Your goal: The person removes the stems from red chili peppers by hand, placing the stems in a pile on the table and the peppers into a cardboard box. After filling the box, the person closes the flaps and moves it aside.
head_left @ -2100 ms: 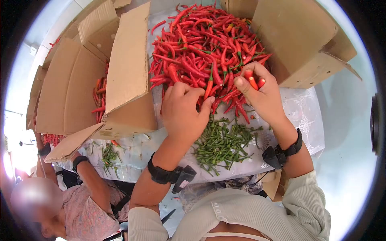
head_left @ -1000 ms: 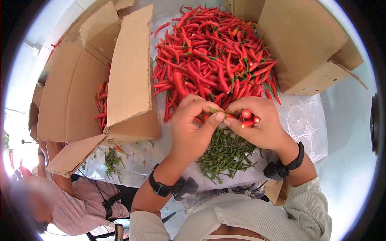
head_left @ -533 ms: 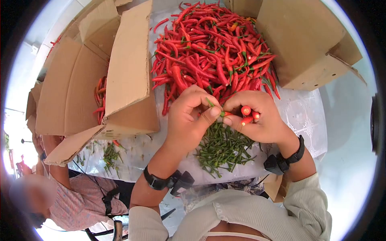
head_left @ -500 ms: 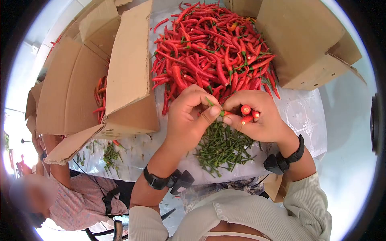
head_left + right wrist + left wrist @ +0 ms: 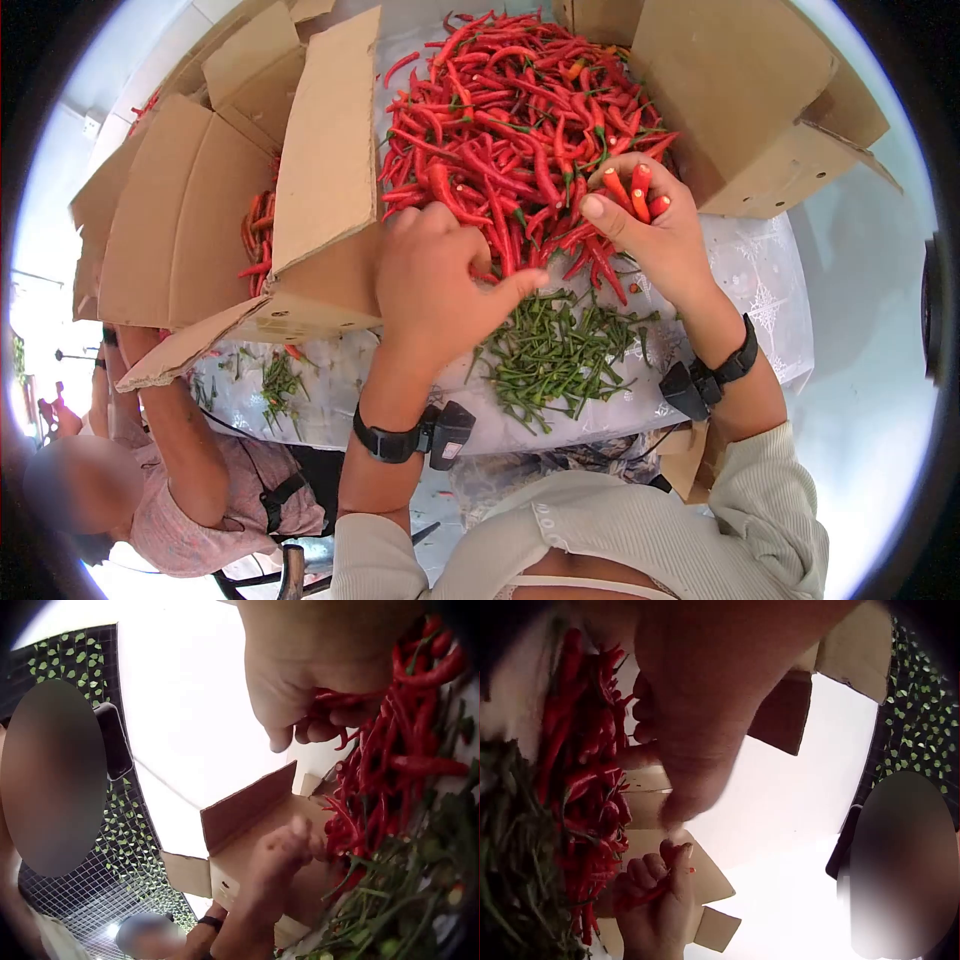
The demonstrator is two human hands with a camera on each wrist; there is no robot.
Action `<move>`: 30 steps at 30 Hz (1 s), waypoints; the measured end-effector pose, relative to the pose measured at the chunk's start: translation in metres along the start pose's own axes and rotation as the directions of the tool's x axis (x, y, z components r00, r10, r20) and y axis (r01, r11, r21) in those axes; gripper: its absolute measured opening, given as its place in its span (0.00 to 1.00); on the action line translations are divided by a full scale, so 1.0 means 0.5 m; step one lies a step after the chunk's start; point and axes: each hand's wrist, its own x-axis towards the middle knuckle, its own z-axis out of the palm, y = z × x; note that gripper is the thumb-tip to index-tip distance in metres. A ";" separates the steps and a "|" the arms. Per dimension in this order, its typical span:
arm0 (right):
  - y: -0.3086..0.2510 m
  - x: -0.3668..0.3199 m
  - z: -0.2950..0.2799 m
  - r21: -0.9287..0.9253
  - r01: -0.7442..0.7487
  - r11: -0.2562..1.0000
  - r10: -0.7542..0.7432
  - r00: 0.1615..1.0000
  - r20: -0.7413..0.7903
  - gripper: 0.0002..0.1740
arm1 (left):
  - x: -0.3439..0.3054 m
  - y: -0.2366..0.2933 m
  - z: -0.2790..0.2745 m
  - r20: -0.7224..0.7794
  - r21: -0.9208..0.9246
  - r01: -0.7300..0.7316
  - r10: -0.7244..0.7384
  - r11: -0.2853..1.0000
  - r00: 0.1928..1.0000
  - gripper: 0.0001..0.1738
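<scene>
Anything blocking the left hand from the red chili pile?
Nothing visible. The left hand is at the near edge of the red chili pile, fingers reaching in among the chilies. The green stems lie nearer the person, not between.

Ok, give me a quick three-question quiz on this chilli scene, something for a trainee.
1. True or false: the right hand holds several red chillies.
2. Multiple choice: the heap nearest the person, below both hands, is made of A) green stems, B) whole red chillies, C) cardboard scraps.
3. Short answer: which hand lies on the near edge of the red chilli pile, next to the open cardboard box?
Key: 1 true; 2 A; 3 the left hand.
</scene>
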 end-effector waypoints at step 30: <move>-0.037 -0.005 0.016 -0.441 0.736 0.514 -0.647 0.670 0.364 0.22 | -0.017 0.024 0.020 0.090 -0.863 0.128 -0.101 0.489 0.991 0.08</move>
